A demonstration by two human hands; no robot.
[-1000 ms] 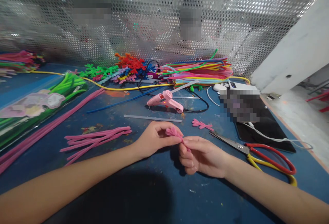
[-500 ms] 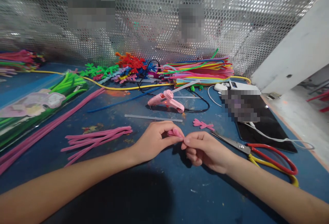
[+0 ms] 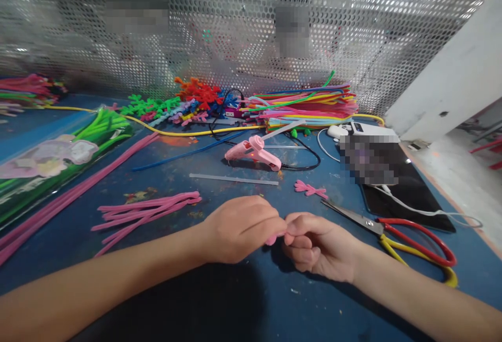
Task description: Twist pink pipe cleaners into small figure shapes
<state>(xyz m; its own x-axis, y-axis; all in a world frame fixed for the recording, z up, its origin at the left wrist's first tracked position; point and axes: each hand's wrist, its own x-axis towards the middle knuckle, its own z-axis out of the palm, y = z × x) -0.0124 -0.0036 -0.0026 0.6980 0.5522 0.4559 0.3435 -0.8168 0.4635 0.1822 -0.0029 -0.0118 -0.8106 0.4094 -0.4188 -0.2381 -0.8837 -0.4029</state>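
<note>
Left hand: the left hand [image 3: 241, 229] rests low over the blue counter [image 3: 243, 300], near the middle, its fingers [image 3: 270, 225] bunched together and pinched on one end of a small pink pipe-cleaner piece [image 3: 271, 238].
Right hand: the right hand [image 3: 317, 245] meets it from the right, knuckles up, fingers curled shut on the other end of the same piece.
Pink piece: only a short stub shows between the two hands, just above the counter; the rest is hidden inside the grips.
Near left: a loose bundle of cut pink stems [image 3: 147, 211] lies on the counter, left of the left hand and apart from it.
Far left: long pink pipe cleaners [image 3: 78, 190] run diagonally beside a clear packet of green ones [image 3: 70, 156].
Middle far: a pink glue gun [image 3: 253, 152] lies on its side, with a clear glue stick [image 3: 233, 179] just in front of it.
Right: a small finished pink shape [image 3: 310, 189] lies beyond the right hand; scissors [image 3: 396, 232] with red and yellow handles lie just right of it, beside a dark tablet [image 3: 408, 201].
Back: a stack of many-coloured pipe cleaners [image 3: 309, 106] and a heap of bright twisted shapes [image 3: 184, 101] lie against the perforated metal screen [image 3: 235, 28].
</note>
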